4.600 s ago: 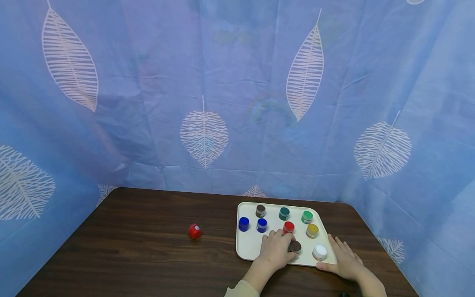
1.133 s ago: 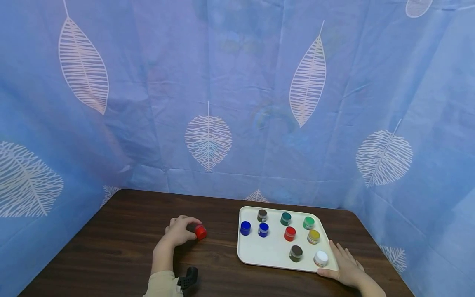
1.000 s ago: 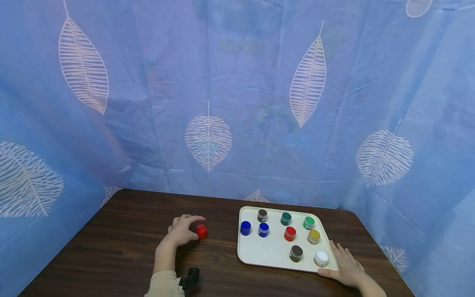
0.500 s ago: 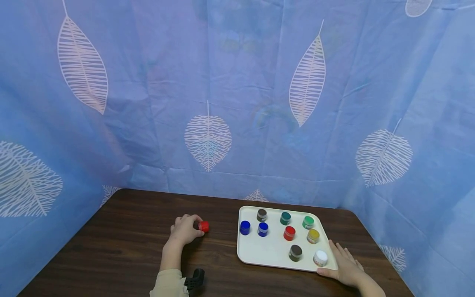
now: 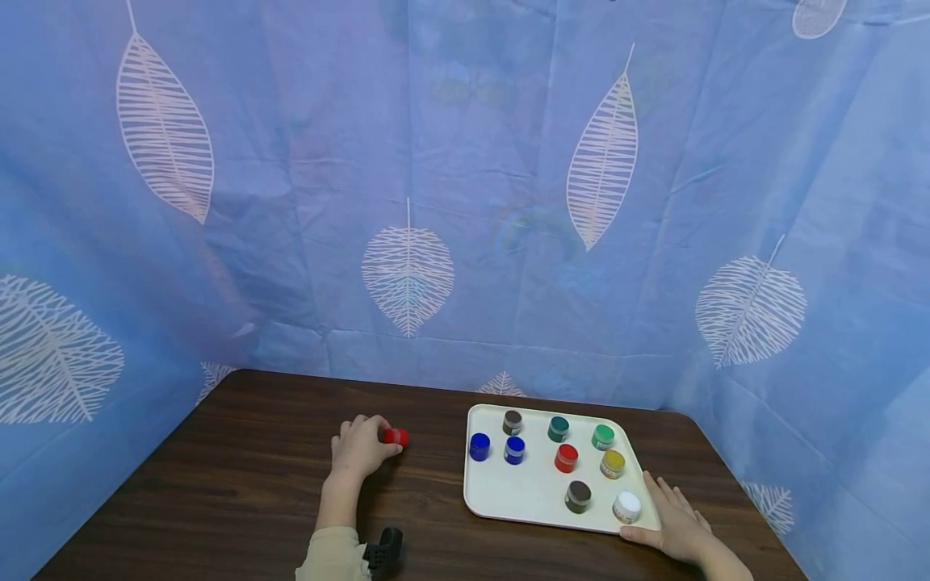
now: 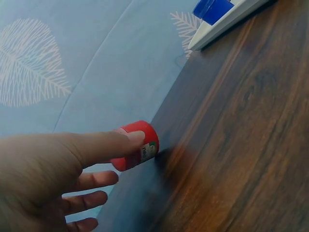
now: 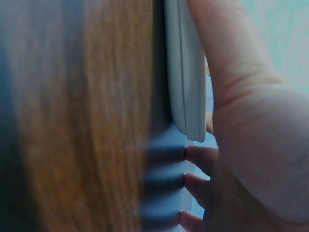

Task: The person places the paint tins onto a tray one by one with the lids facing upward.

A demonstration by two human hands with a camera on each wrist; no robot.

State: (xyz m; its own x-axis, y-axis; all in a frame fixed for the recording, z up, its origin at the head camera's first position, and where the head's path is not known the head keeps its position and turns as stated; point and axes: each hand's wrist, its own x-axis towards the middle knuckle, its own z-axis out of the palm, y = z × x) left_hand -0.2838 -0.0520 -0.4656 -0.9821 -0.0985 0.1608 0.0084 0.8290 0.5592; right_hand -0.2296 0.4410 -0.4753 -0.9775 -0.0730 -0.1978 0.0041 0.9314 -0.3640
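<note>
My left hand (image 5: 358, 448) pinches a small red paint jar (image 5: 396, 436) between thumb and fingers, on the table left of the tray. In the left wrist view the red jar lies tilted close to the tabletop, its label partly showing beside the thumb, while the other fingers hang apart from it. My right hand (image 5: 676, 520) rests at the near right corner of the cream tray (image 5: 508, 496), thumb along the rim and fingers stretched out. The right wrist view shows the tray's edge (image 7: 186, 87) beside that thumb, fingertips down near the table.
On the tray stand several paint jars: two blue (image 5: 479, 446), two brown (image 5: 578, 496), a dark green (image 5: 559, 428), a green (image 5: 603, 436), a red (image 5: 567, 457), a yellow (image 5: 613, 463) and a white one (image 5: 627, 506). A leaf-patterned blue cloth (image 5: 465, 242) hangs behind the dark wooden table (image 5: 218, 484).
Earlier my left hand was at the near brown jar on the tray; it has since moved left to the loose red jar, closed on it and shifted it slightly away. My right hand has stayed put.
</note>
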